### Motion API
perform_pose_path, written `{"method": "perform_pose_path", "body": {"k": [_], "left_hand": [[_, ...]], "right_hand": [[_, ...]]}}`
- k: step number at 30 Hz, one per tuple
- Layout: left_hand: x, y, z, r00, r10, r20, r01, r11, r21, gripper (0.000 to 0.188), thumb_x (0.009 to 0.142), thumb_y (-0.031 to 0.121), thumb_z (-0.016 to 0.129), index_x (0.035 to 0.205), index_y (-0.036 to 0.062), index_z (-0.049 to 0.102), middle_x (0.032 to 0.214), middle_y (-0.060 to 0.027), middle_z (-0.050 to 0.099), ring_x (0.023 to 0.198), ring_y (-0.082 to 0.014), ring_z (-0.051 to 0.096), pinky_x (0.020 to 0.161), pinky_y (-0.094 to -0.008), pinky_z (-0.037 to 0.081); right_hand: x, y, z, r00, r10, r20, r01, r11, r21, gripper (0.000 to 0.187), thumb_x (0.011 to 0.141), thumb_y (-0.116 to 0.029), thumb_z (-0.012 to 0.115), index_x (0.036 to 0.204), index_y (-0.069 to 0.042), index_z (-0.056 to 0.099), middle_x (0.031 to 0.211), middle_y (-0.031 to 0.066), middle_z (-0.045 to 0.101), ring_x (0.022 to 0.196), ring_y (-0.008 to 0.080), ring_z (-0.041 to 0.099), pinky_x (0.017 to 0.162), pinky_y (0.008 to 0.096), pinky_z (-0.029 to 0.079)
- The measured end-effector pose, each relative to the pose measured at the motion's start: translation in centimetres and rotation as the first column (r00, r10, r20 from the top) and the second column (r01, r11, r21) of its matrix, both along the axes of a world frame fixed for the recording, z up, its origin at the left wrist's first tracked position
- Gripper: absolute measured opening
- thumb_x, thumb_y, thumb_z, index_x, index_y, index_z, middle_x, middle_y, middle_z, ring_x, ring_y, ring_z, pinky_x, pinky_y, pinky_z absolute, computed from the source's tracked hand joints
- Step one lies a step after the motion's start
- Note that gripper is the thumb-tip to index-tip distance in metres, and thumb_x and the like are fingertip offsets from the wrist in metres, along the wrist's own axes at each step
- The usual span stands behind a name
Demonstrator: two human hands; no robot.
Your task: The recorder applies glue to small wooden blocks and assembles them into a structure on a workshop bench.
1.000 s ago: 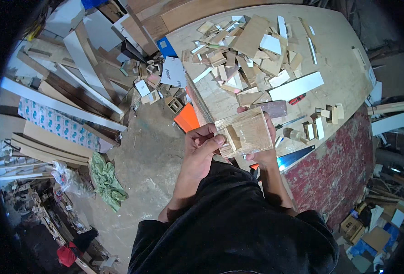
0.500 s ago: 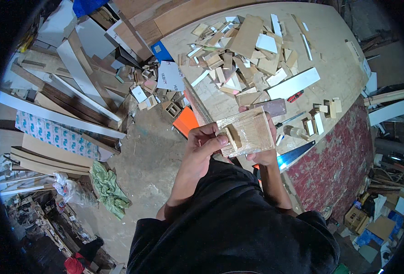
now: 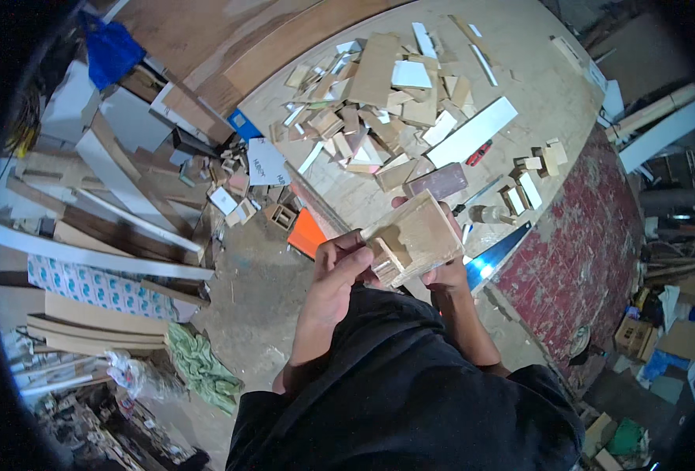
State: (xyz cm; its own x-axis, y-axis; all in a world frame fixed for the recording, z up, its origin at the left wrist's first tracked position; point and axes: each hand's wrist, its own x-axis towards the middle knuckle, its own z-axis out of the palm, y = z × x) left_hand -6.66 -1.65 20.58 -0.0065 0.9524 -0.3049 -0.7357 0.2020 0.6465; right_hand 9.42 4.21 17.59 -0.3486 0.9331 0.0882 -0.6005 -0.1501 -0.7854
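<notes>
In front of my body I hold a flat, pale wooden board [image 3: 424, 235], tilted, with a small wood strip [image 3: 387, 253] standing on edge across its face. My left hand [image 3: 333, 276] is closed at the board's left end; its thumb lies beside the strip, and its other fingers are partly hidden. My right hand [image 3: 448, 273] grips the board's right side, thumb at the lower corner, some fingers behind it. Just beyond the board lie a brownish block [image 3: 438, 182] and a small clear bottle [image 3: 488, 214].
A heap of wood offcuts [image 3: 379, 94] covers the far workbench. A long white strip [image 3: 473, 132], a red tool [image 3: 478, 153] and small blocks [image 3: 529, 188] lie nearer. A handsaw [image 3: 498, 257] rests by the bench edge. Boards [image 3: 104, 251] crowd the left; an orange panel [image 3: 310, 231] stands beside the bench.
The board has tilted and turned slightly in my hands. My left thumb has shifted from the strip's face to beside it. My view has turned, so the bench appears further left.
</notes>
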Motion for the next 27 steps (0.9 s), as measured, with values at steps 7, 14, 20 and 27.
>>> {"method": "perform_pose_path", "body": {"k": [7,14,20,27], "left_hand": [[1.4,1.6,-0.8,0.856,-0.058,-0.513,0.181,0.964,0.192,0.042,0.078,0.014,0.074,0.115,0.0001,0.057,0.105,-0.0099,0.060,0.086,-0.0135,0.060,0.075,-0.0257,0.051],[6.4,2.5,0.1,0.783,-0.095,-0.615,0.301,0.922,0.241,0.042,0.078,0.005,0.073,0.116,-0.0035,0.058,0.111,-0.0115,0.059,0.092,-0.0165,0.062,0.078,-0.0269,0.052],[9.5,2.8,0.1,0.737,-0.120,-0.665,0.366,0.898,0.243,0.038,0.079,0.003,0.071,0.114,-0.0057,0.059,0.110,-0.0130,0.059,0.091,-0.0165,0.062,0.076,-0.0265,0.053],[12.1,3.1,0.6,0.735,-0.079,-0.673,0.378,0.872,0.310,0.035,0.079,0.000,0.071,0.112,-0.0068,0.060,0.109,-0.0139,0.059,0.094,-0.0180,0.062,0.079,-0.0281,0.053]], "right_hand": [[4.7,-1.2,1.7,0.985,-0.168,0.046,0.172,0.980,-0.102,0.064,0.064,-0.018,0.083,0.115,0.002,0.050,0.128,0.0190,0.052,0.116,0.0255,0.052,0.104,0.0393,0.038],[9.0,-2.2,1.2,0.976,-0.198,0.086,0.211,0.962,-0.176,0.048,0.072,-0.003,0.075,0.113,0.000,0.051,0.112,0.0099,0.058,0.102,0.0197,0.059,0.074,0.0370,0.060],[11.9,-3.2,1.5,0.967,-0.239,0.084,0.250,0.952,-0.175,0.039,0.073,-0.002,0.076,0.103,-0.003,0.051,0.111,0.0083,0.057,0.103,0.0204,0.057,0.072,0.0377,0.061],[14.1,-3.5,1.7,0.960,-0.275,0.058,0.281,0.940,-0.192,0.039,0.074,-0.003,0.075,0.104,-0.003,0.051,0.111,0.0078,0.056,0.103,0.0206,0.058,0.069,0.0377,0.061]]}}
